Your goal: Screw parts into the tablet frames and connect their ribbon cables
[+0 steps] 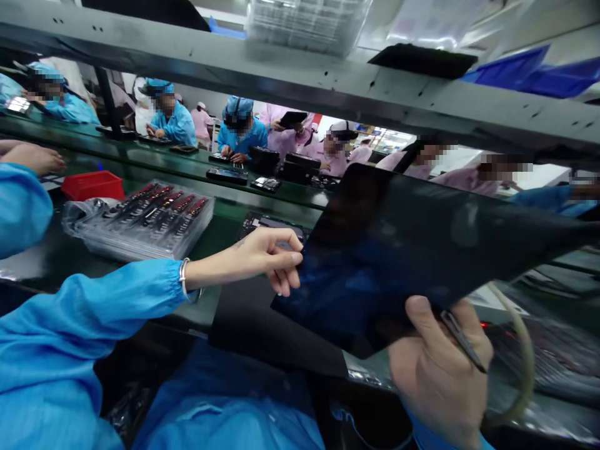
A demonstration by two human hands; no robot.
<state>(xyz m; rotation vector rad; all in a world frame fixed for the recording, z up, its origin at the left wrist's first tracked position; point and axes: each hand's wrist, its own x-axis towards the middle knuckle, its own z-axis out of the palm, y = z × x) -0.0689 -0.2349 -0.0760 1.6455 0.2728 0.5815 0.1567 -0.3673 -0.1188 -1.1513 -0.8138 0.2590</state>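
Note:
A large dark glossy panel (412, 250), like a tablet screen, is held tilted above the bench. My right hand (440, 369) grips its lower edge from below, thumb on the glass, with a thin metal tool (462, 340) tucked between the fingers. My left hand (267, 256), in a blue sleeve with a bracelet, pinches the panel's left edge with curled fingers. A black mat (262, 325) lies under the panel on the bench.
A clear tray of red-and-black parts (145, 219) and a red bin (94, 184) sit left on the green conveyor (225, 206). A neighbour's hand (32, 159) is at far left. Several workers sit across. A shelf beam (300, 81) runs overhead; a hose (520, 350) curves right.

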